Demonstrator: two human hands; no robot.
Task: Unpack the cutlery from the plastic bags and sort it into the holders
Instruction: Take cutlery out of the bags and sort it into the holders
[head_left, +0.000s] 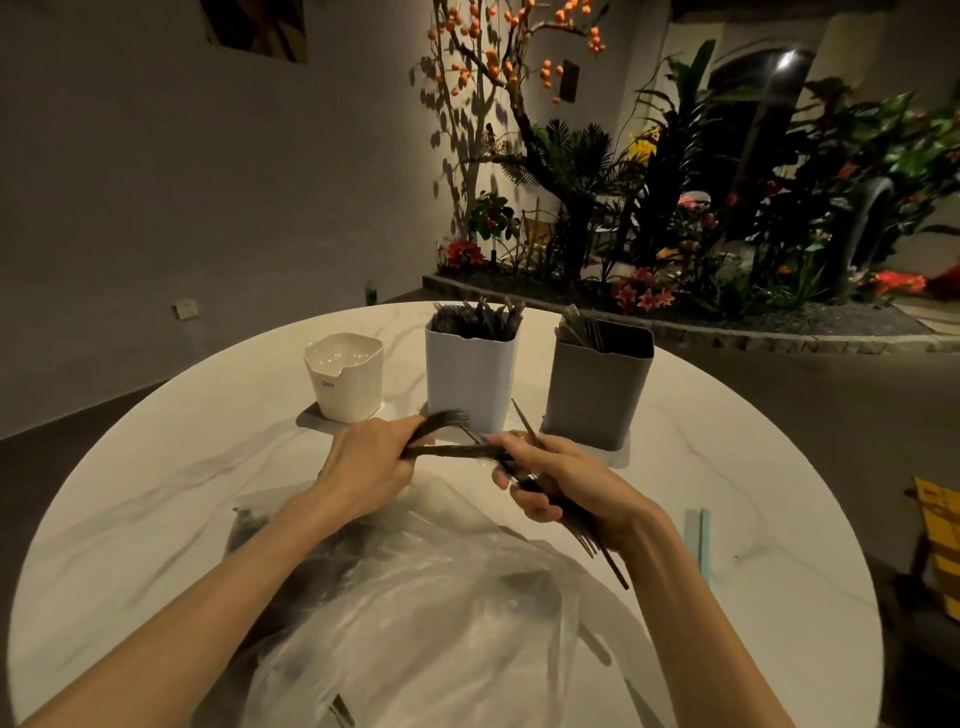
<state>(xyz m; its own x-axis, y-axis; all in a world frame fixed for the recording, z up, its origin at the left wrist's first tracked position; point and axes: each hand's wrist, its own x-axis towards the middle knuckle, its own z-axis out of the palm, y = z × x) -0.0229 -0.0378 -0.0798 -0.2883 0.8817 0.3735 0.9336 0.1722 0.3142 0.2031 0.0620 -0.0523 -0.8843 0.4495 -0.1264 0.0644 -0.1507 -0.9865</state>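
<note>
Toward the table's (156, 467) far edge, the cream holder (345, 376) looks empty, while the white holder (470, 371) is packed with dark forks (475, 317) and the grey holder (597, 384) has cutlery too dim to identify. The left hand (371, 462) grips forks (441, 418); the right hand (566, 480) grips a dark bundle (545, 488). The bag (415, 597) blurs its contents.

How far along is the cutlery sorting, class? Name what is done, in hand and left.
Done: the tall white holder is packed with dark cutlery, and the grey holder has some. In hand: the left hand grips forks; the right hand holds a mixed bundle. Left: the small cream holder looks empty, and dark cutlery remains in the plastic bags.
</note>
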